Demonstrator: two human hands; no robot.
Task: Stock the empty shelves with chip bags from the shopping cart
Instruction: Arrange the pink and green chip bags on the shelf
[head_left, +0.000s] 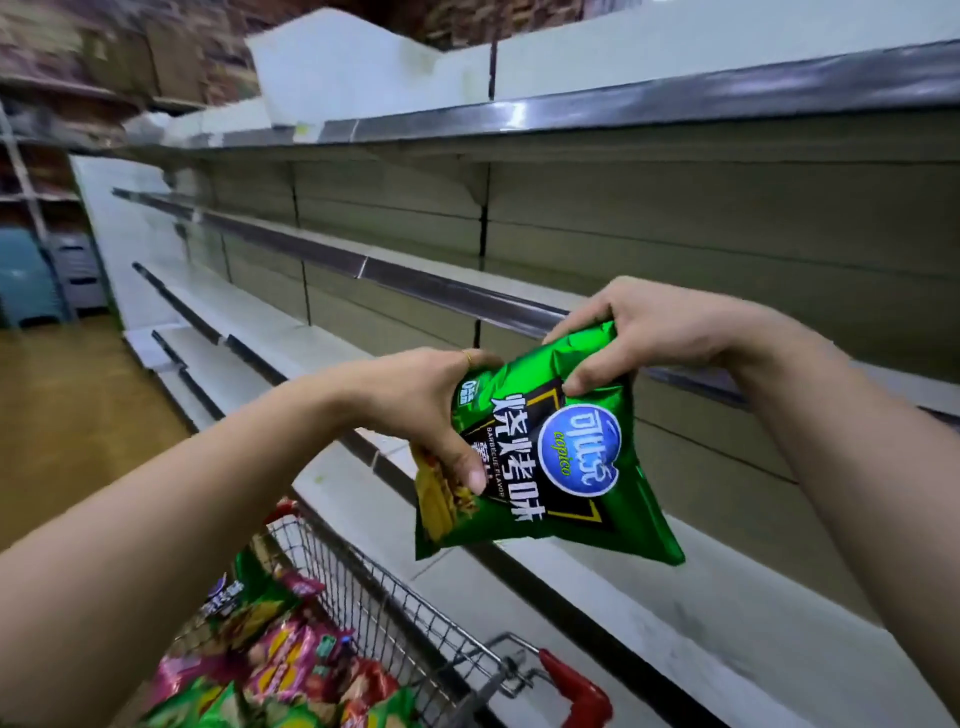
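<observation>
A green chip bag (561, 467) with a blue round logo hangs in the air in front of the shelves, tilted on its side. My left hand (421, 400) grips its left edge, thumb across the front. My right hand (634, 332) pinches its upper right corner from above. Bare cream shelves (701, 613) with dark metal front rails run along the right, several levels high. The wire shopping cart (415, 618) stands below my left arm, holding several green, pink and red chip bags (291, 670).
The cart's red handle end (576, 691) is near the lowest shelf's edge. A brown floor aisle (67, 415) opens to the left, with blue plastic stools (26, 280) at its far end. Cardboard boxes (130, 57) sit on racks in the back.
</observation>
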